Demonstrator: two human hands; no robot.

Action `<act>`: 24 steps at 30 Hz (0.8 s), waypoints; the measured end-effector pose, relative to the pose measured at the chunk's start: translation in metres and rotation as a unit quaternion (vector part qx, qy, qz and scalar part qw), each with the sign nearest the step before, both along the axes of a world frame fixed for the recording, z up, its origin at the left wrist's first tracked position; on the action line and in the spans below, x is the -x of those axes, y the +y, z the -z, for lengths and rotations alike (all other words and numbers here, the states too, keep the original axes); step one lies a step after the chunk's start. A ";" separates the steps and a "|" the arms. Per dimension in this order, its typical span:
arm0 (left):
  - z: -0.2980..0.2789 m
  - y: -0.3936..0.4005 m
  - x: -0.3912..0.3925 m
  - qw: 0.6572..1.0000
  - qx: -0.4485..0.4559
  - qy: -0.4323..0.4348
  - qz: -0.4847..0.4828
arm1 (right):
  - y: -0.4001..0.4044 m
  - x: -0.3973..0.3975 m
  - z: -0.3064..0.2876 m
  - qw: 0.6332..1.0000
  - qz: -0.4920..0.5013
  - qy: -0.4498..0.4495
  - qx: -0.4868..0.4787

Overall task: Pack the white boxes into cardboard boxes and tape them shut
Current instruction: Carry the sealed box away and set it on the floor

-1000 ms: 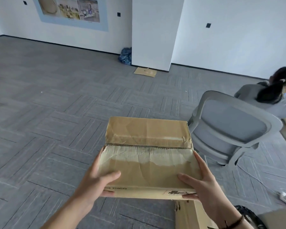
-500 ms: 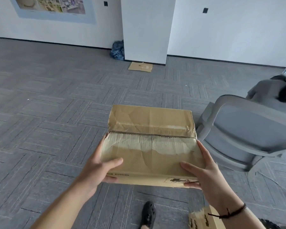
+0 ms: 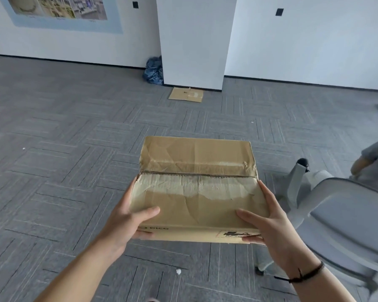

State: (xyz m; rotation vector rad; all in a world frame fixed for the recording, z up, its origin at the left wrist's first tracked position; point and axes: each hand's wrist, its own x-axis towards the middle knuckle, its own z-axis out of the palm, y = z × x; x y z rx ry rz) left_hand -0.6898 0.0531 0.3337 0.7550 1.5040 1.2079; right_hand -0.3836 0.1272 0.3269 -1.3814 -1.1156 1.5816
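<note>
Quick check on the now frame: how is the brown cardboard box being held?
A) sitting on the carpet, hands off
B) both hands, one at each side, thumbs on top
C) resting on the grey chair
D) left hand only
B: the left hand and the right hand each grip a near side of the worn brown cardboard box, thumbs lying on its top, and the box is in the air above the grey carpet, apart from the grey office chair.

Both forearms outstretched, left hand (image 3: 127,216) and right hand (image 3: 271,223) gripping, thumbs on top

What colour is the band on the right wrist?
Dark, black or dark brown: a thin cord band, seen in the head view.
</note>
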 end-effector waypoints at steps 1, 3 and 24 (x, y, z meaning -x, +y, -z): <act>0.002 0.019 0.008 1.000 -0.001 -0.001 0.002 | 0.017 0.008 0.001 1.000 0.001 -0.004 0.002; 0.006 0.057 0.027 1.000 -0.003 -0.003 0.005 | 0.053 0.027 0.003 1.000 0.007 -0.004 0.001; 0.005 0.493 0.191 0.992 -0.015 -0.011 0.124 | 0.422 0.179 -0.001 0.994 0.106 -0.032 0.007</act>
